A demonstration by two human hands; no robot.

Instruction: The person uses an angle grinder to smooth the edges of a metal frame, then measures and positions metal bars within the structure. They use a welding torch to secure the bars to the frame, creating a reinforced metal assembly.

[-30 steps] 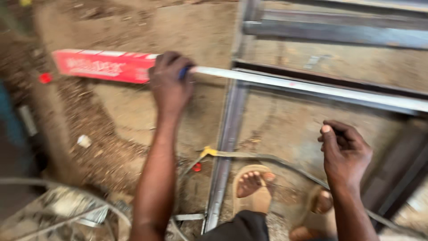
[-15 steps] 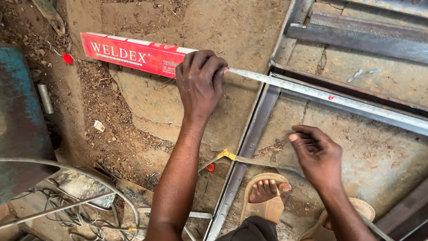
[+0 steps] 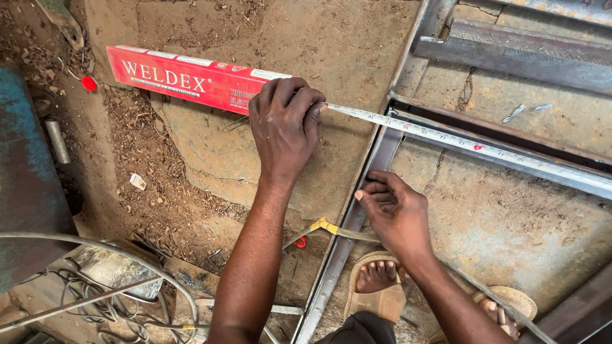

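Note:
My left hand (image 3: 285,124) is closed around the case of a tape measure, whose white blade (image 3: 459,141) runs right along a steel bar (image 3: 510,150) of a metal frame lying on the concrete floor. My right hand (image 3: 395,213) rests with its fingers on the frame's upright steel member (image 3: 357,210), just below the tape. The tape case itself is hidden inside my left fist. A long red box (image 3: 191,79) lies on the floor just behind my left hand.
A second steel section (image 3: 523,54) lies at the top right. My sandalled feet (image 3: 376,290) stand by the frame. A cable with a yellow band (image 3: 325,226) crosses the floor. Wires and cables (image 3: 108,299) pile at the lower left, beside a blue-green metal object (image 3: 25,172).
My right hand has moved left from the open floor onto the frame's upright member. My left hand stays on the tape; the view has shifted closer.

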